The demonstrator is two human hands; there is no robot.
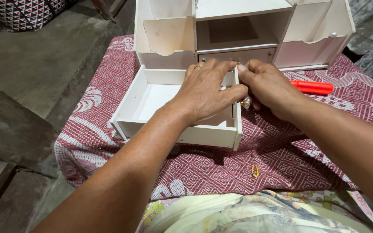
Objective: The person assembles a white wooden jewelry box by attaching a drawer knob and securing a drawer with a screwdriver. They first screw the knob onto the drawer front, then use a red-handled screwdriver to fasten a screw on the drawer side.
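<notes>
Fingers of the left hand [206, 92] curl over the white drawer [152, 105] lying on the patterned surface [281, 151], while the right hand [267, 86] pinches its small knob [246, 102] at the right wall.

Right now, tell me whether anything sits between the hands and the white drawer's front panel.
Nothing visible does. The left hand already grips the front panel of the white drawer, and the right hand is on the small knob at that panel. The red tool lies apart, behind the right hand.
</notes>
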